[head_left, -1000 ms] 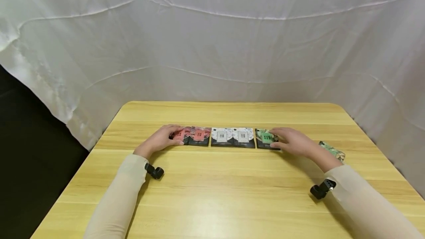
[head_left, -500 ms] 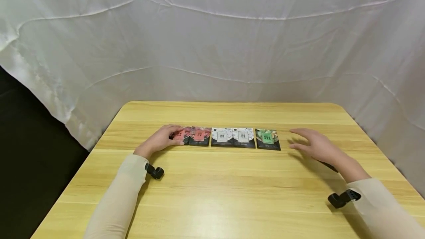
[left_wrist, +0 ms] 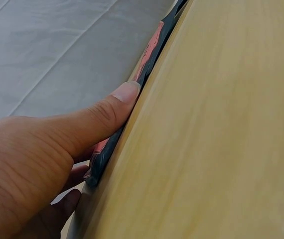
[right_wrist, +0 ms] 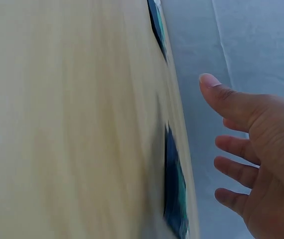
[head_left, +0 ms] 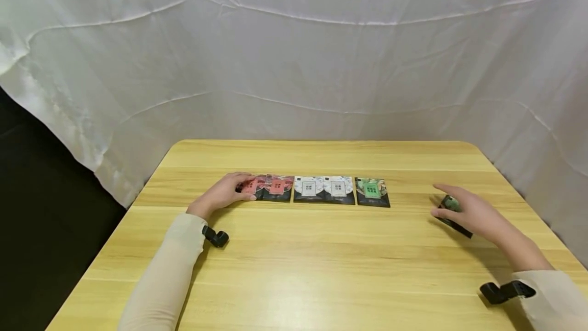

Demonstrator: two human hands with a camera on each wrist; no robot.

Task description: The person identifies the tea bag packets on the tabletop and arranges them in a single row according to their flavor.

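In the head view a row of flat sachets crosses the table: two red-labelled, two white-labelled, then a green-labelled sachet (head_left: 372, 192). My left hand (head_left: 225, 191) rests on the leftmost red sachet (head_left: 250, 187), partly covering it. In the left wrist view the thumb lies straight along that sachet's near edge, and the other fingers are at its outer end. My right hand (head_left: 473, 212) is off to the right, above a second green sachet (head_left: 452, 203) lying askew. Its thumb and fingers are spread apart with nothing between them, as the right wrist view confirms.
The second red sachet (head_left: 277, 188) overlaps or abuts the first. The white sachets (head_left: 309, 189) sit side by side mid-row. The wooden table (head_left: 294, 259) ends at a pale hanging curtain (head_left: 294, 65); a dark area (head_left: 41, 208) lies to the left.
My right hand has left the green sachet at the row's right end and moved right and nearer, over the askew green sachet. My left hand stays on the red sachet.
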